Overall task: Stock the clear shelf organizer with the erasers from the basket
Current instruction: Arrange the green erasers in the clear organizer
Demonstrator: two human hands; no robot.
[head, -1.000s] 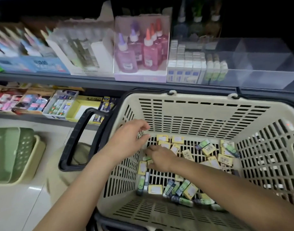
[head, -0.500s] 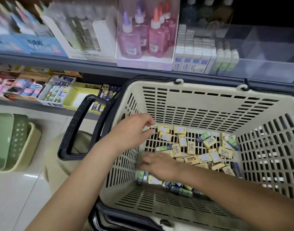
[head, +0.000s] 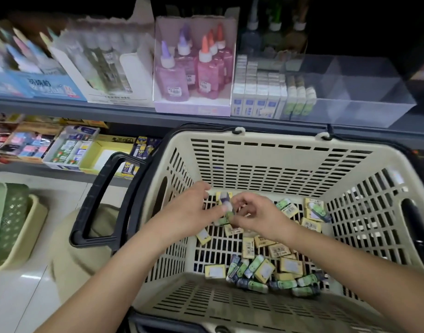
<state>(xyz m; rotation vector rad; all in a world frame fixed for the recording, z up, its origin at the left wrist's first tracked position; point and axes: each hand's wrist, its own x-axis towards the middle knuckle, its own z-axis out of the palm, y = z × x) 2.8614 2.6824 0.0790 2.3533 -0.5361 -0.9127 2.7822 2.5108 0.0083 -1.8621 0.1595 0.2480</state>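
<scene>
Pickup step, gathering phase. My left grip [head: 189, 213] and my right grip [head: 257, 216] meet low inside basket [head: 278, 138], fingers curled, both pinching same small bundle of erasers [head: 225, 205]; blur hides count. Loose erasers [head: 266, 263] lie on basket floor, mostly at 5 o'clock from my grips. Clear organizer [head: 364, 92] sits on shelf [head: 110, 109] at 1 o'clock, left rows filled, right part bare. Next, I judge: settle bundle into one grip, lift clear of basket wall, carry toward 1 o'clock, stand erasers beside filled rows.
</scene>
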